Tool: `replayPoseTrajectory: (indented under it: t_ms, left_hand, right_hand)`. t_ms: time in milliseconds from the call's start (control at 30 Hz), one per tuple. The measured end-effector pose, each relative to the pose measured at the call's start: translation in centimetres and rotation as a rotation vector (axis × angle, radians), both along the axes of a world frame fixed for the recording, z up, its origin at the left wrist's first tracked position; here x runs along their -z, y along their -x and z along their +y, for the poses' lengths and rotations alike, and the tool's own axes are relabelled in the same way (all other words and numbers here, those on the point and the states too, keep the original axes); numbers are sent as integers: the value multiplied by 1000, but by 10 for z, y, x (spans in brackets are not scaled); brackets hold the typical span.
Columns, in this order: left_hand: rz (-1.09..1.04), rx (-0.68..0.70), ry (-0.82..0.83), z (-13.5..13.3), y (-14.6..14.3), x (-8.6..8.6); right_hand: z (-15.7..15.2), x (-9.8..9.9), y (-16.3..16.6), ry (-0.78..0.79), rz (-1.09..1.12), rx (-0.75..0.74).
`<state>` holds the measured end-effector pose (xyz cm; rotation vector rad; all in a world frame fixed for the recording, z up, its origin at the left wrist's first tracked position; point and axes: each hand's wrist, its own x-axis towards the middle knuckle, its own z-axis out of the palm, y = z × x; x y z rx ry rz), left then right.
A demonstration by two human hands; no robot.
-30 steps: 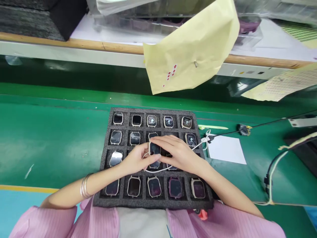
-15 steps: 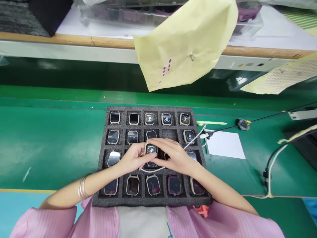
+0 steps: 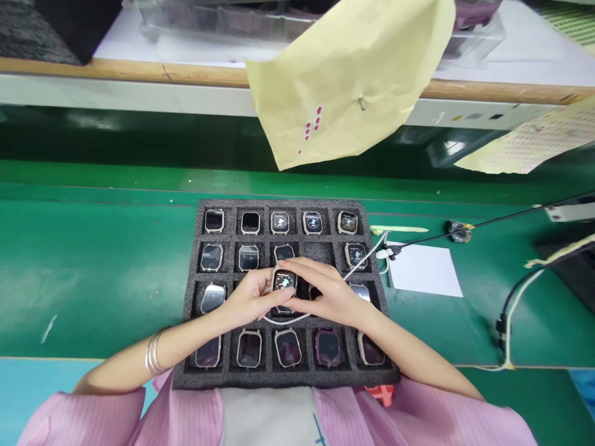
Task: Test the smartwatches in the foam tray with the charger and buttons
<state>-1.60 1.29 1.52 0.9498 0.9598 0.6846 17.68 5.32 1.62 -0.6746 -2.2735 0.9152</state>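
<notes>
A dark foam tray (image 3: 195,297) with square pockets holds several strapless smartwatch bodies. Over its middle, my left hand (image 3: 248,300) pinches one smartwatch (image 3: 284,280) whose screen is lit. My right hand (image 3: 325,291) lies across it from the right, fingers together, touching the same watch. A white cable (image 3: 365,257) runs from the watch under my right hand to the right. One pocket (image 3: 318,252) in the second row is bare.
The tray rests on a green belt (image 3: 93,260). A white paper (image 3: 424,271), a yellow-green pen (image 3: 400,230) and black cables (image 3: 506,223) lie to the right. A yellow sheet (image 3: 353,74) hangs from the shelf above. Silver bangles (image 3: 153,352) ring my left wrist.
The watch's screen was dark a second ago and is lit now. The white cable swung up across the tray's right side. My hands stayed almost still.
</notes>
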Motion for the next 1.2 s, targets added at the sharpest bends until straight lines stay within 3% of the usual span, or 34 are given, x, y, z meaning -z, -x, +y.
replayPoseTrajectory:
  t_ms: [267, 700, 967, 1100, 1200]
  left_hand:
    - [10, 12, -25, -1, 0, -1]
    - [34, 22, -51, -2, 0, 0]
    - [-7, -14, -71, -3, -2, 4]
    - [-98, -31, -65, -2, 2, -3]
    - [-90, -94, -9, 2, 11, -10]
  right_hand:
    - [-1, 3, -2, -19, -22, 4]
    - [-6, 4, -3, -195, -145, 49]
    - [-3, -5, -1, -140, -54, 45]
    - [13, -13, -17, -106, 23, 214]
    - [26, -14, -36, -150, -155, 289]
